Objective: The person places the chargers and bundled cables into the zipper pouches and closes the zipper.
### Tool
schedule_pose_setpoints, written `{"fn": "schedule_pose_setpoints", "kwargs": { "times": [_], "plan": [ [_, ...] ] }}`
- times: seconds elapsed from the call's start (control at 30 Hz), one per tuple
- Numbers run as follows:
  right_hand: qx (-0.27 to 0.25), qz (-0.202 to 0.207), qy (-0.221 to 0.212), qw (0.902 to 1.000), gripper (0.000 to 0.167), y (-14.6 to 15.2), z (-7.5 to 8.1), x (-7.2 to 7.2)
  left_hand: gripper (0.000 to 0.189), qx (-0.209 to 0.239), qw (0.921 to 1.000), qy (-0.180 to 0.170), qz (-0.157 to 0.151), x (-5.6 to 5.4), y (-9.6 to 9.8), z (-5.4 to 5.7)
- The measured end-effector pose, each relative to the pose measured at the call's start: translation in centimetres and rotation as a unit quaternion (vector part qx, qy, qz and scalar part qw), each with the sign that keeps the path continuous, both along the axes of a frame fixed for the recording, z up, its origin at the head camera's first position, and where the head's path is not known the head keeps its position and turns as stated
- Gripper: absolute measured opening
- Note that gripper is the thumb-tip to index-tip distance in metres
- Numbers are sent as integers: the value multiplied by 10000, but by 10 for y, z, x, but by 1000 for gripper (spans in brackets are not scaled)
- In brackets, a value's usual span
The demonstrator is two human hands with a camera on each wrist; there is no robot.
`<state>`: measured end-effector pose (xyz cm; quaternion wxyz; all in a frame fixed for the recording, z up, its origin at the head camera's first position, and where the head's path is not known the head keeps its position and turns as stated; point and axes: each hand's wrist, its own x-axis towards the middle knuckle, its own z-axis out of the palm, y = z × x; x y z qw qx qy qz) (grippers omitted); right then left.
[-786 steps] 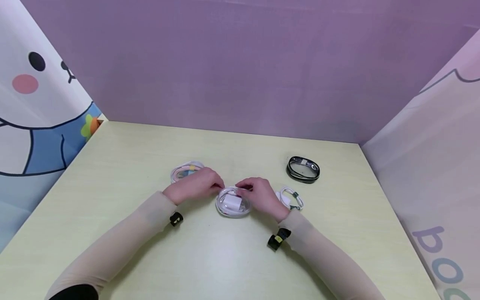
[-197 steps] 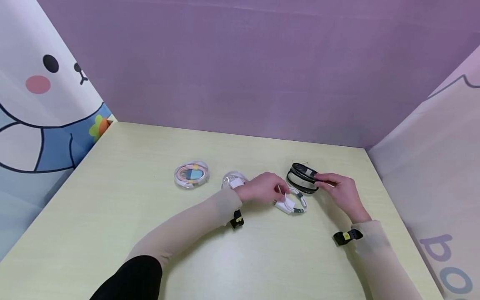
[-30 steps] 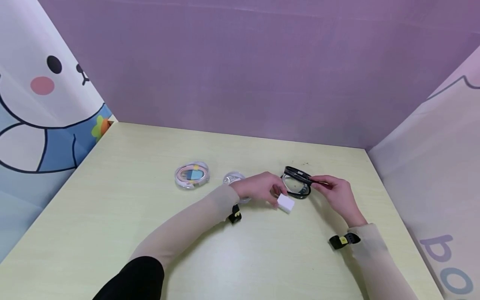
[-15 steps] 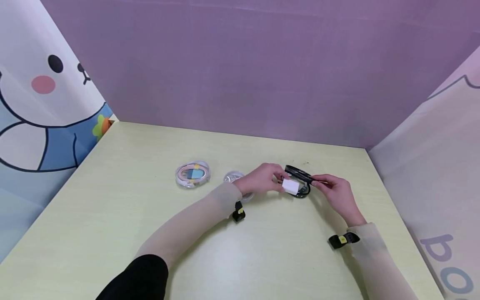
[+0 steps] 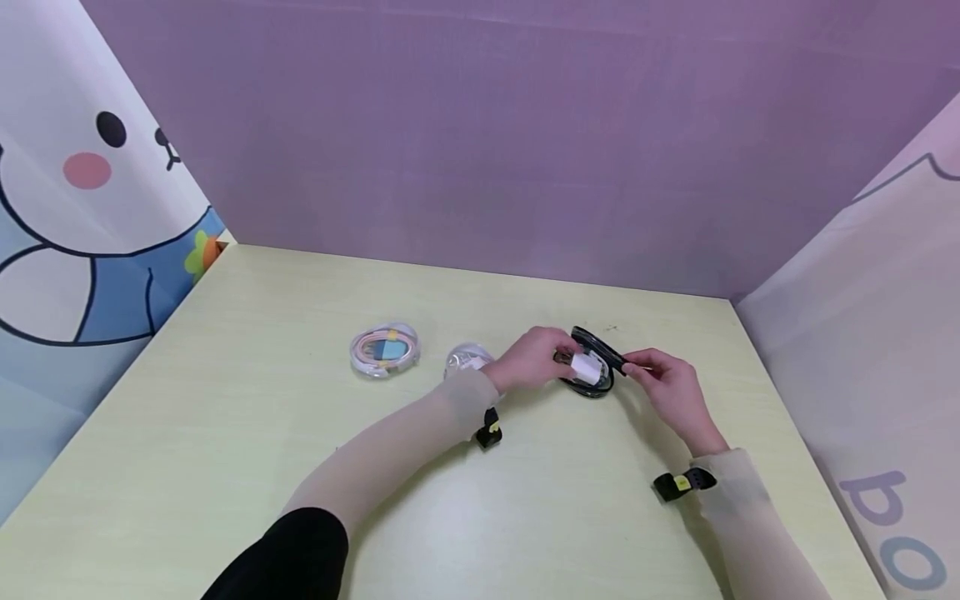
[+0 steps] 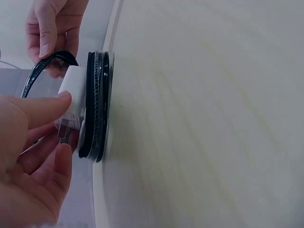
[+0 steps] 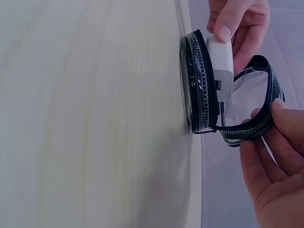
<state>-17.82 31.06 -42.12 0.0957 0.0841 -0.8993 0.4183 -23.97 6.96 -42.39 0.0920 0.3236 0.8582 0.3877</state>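
My left hand [image 5: 528, 358] pinches a white charger plug [image 5: 587, 368] between thumb and fingers, its metal prongs toward the palm. It is at the opening of a round clear zip pouch with black trim [image 7: 199, 80], low on the table. My right hand [image 5: 671, 392] grips the pouch's raised lid [image 7: 256, 129] by its edge. In the right wrist view the charger [image 7: 221, 59] stands upright just inside the zipper rim, between base and lid. Fingers and charger hide most of the pouch's inside.
Left of my left hand, a clear round pouch with white contents [image 5: 465, 357] is partly behind the wrist. Farther left sits another clear pouch with a pink cable and blue plug [image 5: 386, 350]. A purple panel [image 5: 480, 150] rises behind the table [image 5: 525, 517].
My left hand has lifted the charger from in front of the pouch to its opening. My right hand keeps hold of the lid. Seconds earlier, a tied white cable lay before the pouch.
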Motion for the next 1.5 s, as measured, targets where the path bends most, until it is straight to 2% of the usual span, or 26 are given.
{"fn": "schedule_pose_setpoints", "kwargs": {
  "times": [0.23, 0.4, 0.57, 0.77, 0.93, 1.07, 1.23, 1.37, 1.5],
  "plan": [
    [38, 50, 145, 9999, 11, -1, -1, 0, 36, -429, 9987, 293, -3, 1, 4, -1],
    [72, 96, 166, 9998, 11, -1, -1, 1, 34, -474, 9983, 318, 111, 1, 4, -1],
    [57, 82, 75, 9999, 11, -1, -1, 1, 30, -257, 9994, 161, 146, 0, 1, -1],
    [39, 77, -20, 10000, 14, -1, -1, 1, 13, 187, 9991, -213, 322, -5, -10, 0],
    [15, 190, 37, 9998, 14, 0, 0, 1, 9, 463, 9973, -273, 505, -9, -21, 3],
    [201, 384, 262, 9987, 13, 1, 0, 2, 9, 497, 9965, -242, 632, -8, -25, 4],
    [166, 863, 367, 9955, 15, 2, 0, 3, 12, 313, 9967, -275, 689, -7, -25, 5],
    [189, 1236, 375, 9914, 15, 1, 1, 3, 26, -93, 9973, -369, 629, -6, -23, 5],
    [447, 1400, 284, 9887, 14, 1, 2, 4, 38, -496, 9965, -469, 472, -5, -22, 4]
  ]
}}
